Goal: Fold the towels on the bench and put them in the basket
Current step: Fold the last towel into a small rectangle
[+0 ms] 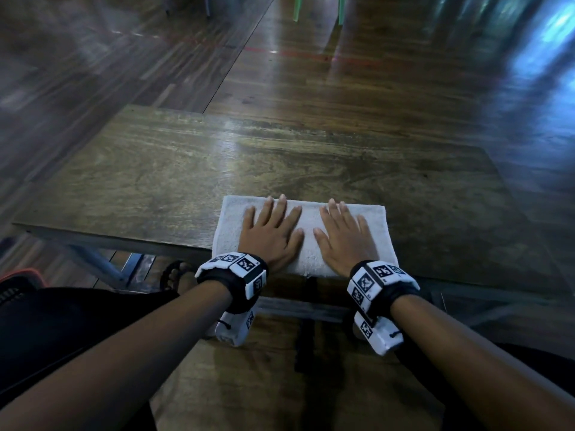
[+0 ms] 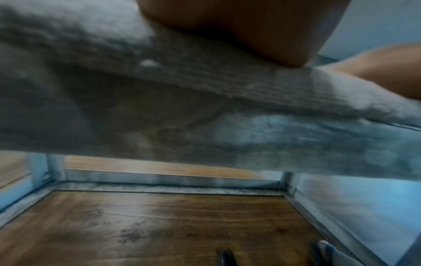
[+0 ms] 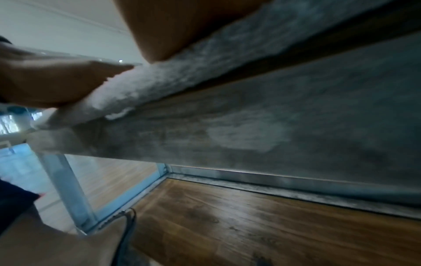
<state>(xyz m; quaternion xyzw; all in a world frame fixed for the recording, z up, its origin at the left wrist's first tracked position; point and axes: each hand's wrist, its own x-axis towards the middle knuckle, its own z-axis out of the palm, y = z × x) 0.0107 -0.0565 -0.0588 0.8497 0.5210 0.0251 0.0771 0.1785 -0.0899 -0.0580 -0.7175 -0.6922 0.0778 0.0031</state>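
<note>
A white towel (image 1: 308,220), folded into a rectangle, lies at the near edge of the wooden bench (image 1: 155,169). My left hand (image 1: 273,231) rests flat on its left half with the fingers spread and straight. My right hand (image 1: 342,234) lies flat on its right half the same way. In the left wrist view the heel of my left hand (image 2: 239,27) sits on the towel's fluffy near edge (image 2: 205,81). The right wrist view shows the heel of my right hand (image 3: 182,23) on the towel (image 3: 182,77). An orange-rimmed dark basket (image 1: 18,275) shows partly at the far left edge.
The bench stands on a grey metal frame (image 1: 102,262) over a wooden floor (image 1: 342,88). My sandalled foot (image 1: 177,278) is under the bench's front edge. Green chair legs (image 1: 317,10) stand far behind the bench. The rest of the bench top is bare wood.
</note>
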